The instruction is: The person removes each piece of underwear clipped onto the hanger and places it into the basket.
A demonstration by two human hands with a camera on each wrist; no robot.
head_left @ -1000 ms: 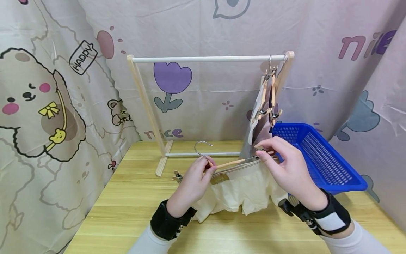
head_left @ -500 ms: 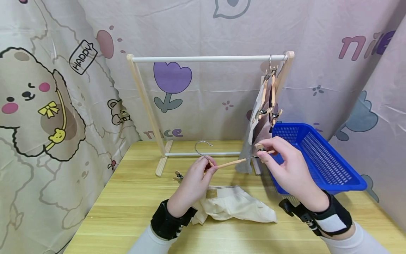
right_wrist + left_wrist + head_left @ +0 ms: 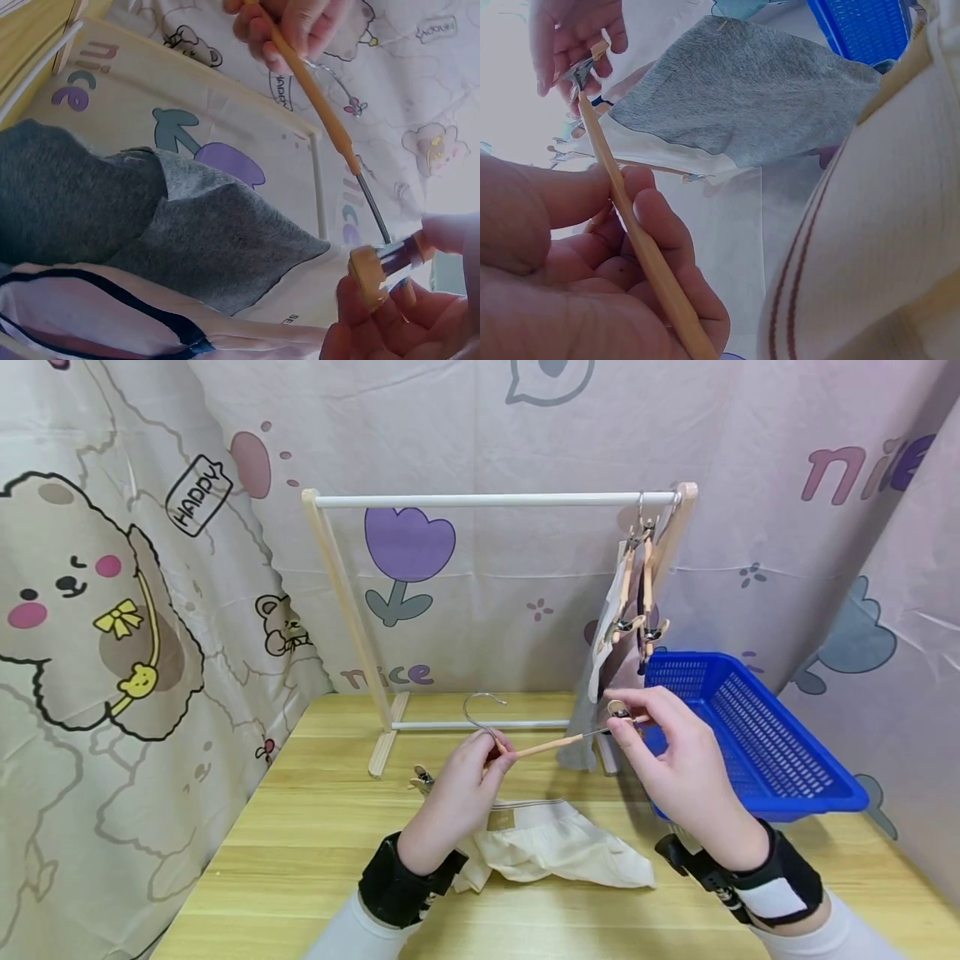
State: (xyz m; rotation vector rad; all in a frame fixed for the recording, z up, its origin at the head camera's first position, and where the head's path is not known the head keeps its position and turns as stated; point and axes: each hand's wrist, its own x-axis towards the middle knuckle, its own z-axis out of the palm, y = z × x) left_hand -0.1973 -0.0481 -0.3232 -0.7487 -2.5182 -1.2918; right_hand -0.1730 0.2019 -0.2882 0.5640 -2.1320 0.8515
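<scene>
Shorts (image 3: 555,852) dropped from hanger (image 3: 551,743) a second ago, lying unchanged since.
Left hand (image 3: 457,793) grips hanger's middle; right hand (image 3: 675,760) pinches its end clip (image 3: 618,710); left clip half hidden.

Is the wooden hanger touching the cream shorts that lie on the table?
Apart. In the head view both hands hold the wooden hanger up in the air, and bare table shows between it and the cream shorts below.
</scene>
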